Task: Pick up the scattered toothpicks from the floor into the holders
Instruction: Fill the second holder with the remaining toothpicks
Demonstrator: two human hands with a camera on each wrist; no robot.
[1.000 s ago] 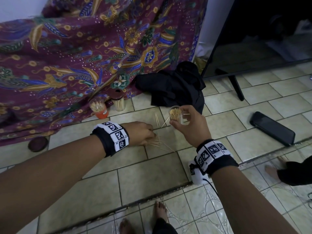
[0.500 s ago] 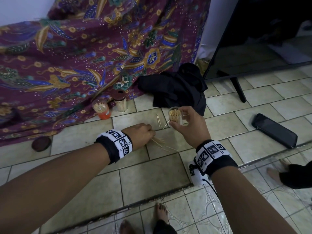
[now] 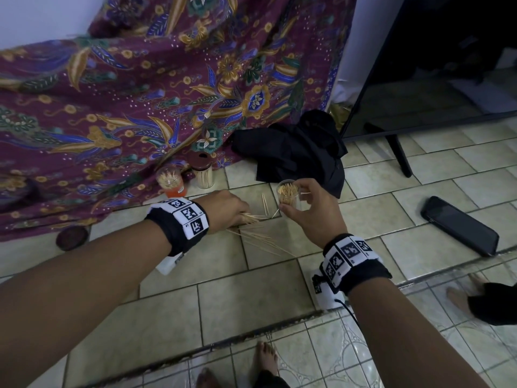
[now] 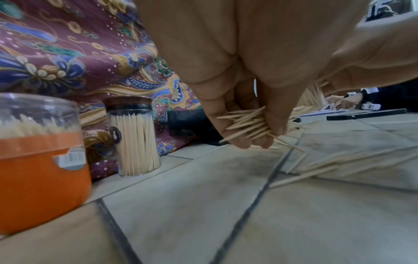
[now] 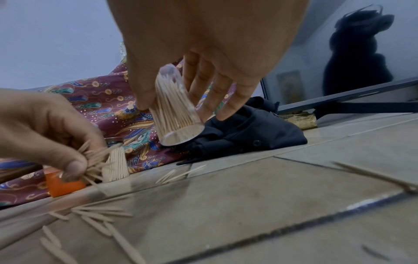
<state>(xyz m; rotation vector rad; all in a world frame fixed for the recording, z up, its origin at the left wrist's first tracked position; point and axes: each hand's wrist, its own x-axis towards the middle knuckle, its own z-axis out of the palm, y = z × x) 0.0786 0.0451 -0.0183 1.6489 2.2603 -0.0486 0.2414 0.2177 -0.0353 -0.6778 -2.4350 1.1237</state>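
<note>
My left hand (image 3: 237, 211) is down on the tiled floor, its fingers (image 4: 237, 135) pinching a bunch of toothpicks (image 4: 246, 123), also seen as a bunch (image 5: 95, 160) in the right wrist view. Loose toothpicks (image 3: 260, 239) lie scattered under and beside it. My right hand (image 3: 307, 203) holds a clear holder (image 3: 288, 193) full of toothpicks above the floor, thumb on one side and fingers on the other (image 5: 178, 110). An orange-banded holder (image 3: 171, 183) and a brown-lidded clear holder (image 3: 203, 172) stand by the cloth, both with toothpicks in them.
A patterned purple cloth (image 3: 140, 93) hangs behind the holders. A black garment (image 3: 302, 152) lies crumpled past my right hand. A dark phone (image 3: 458, 225) lies on the tiles at right, below a TV screen (image 3: 433, 65) on a stand. A brown lid (image 3: 72, 238) sits at left.
My left hand has gathered toothpicks off the floor into its fingers and shifted slightly. The right hand has kept the clear holder in about the same place.
</note>
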